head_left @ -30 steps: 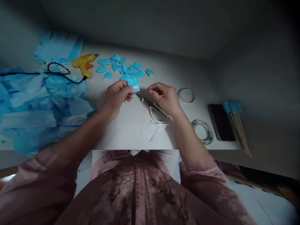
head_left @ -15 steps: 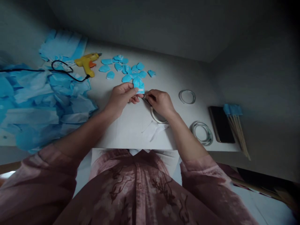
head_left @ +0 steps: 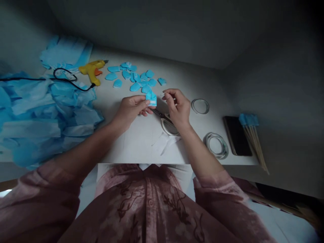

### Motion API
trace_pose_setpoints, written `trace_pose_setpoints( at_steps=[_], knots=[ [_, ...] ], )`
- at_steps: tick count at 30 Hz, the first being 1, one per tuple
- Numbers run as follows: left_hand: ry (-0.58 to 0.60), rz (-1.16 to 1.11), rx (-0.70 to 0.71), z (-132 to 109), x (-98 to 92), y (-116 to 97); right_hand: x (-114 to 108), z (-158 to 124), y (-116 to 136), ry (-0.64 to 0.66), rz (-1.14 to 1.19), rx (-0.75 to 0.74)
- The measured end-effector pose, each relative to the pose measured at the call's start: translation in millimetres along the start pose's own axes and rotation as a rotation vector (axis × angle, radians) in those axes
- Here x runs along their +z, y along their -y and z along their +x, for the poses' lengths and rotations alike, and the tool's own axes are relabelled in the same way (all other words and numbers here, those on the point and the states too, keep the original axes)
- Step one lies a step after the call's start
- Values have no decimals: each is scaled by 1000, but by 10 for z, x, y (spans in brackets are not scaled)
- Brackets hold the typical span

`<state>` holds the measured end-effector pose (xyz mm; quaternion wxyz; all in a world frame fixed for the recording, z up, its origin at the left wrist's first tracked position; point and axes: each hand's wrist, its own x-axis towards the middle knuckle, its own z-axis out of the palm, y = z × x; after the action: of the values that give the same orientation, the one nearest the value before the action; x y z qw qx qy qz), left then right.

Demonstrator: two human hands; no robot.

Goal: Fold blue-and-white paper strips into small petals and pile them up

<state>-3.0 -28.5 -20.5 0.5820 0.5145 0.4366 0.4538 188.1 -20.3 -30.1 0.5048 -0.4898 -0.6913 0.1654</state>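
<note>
A: Largest parts?
B: White table (head_left: 136, 145); on its left, a heap of blue sheets (head_left: 50, 111).
A: Hands?
B: Left hand (head_left: 133, 106): thumb pressed to fingers. Right hand (head_left: 181, 108): fingers curled; whether they grip anything, one cannot tell.
A: Smaller parts?
B: Scissors (head_left: 161, 114), partly hidden by the right hand; a folded blue piece (head_left: 151, 97), pinched in the left hand; smallest, blue cutouts (head_left: 136, 77) beyond.

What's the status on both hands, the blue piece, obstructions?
Left hand pinching folded blue piece. Right hand apart from piece, its grip unclear. Scissors close to both hands, possibly in the way.
</note>
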Motion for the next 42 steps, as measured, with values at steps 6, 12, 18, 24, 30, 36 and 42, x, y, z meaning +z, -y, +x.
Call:
trace_pose_setpoints(
  at_steps=[6,12,18,24,30,36,42],
  knots=[
    [36,-3,-54,-13,4,-29,-56,2,85,-6,-161,-236],
    [38,11,-120,-41,42,-100,-65,0,96,31,-187,-271],
    [72,4,-116,-55,30,-90,-65,-16,102,29,-203,-310],
    [89,-50,-125,-38,15,-60,-58,-26,85,77,-230,-280],
    [92,-129,-103,-22,14,-59,-48,-25,75,98,-220,-294],
    [94,-231,-135,-23,5,-50,-39,-23,76,112,-227,-337],
    [68,-327,-173,-12,18,-66,-75,-8,68,222,-199,-349]
  ],
)
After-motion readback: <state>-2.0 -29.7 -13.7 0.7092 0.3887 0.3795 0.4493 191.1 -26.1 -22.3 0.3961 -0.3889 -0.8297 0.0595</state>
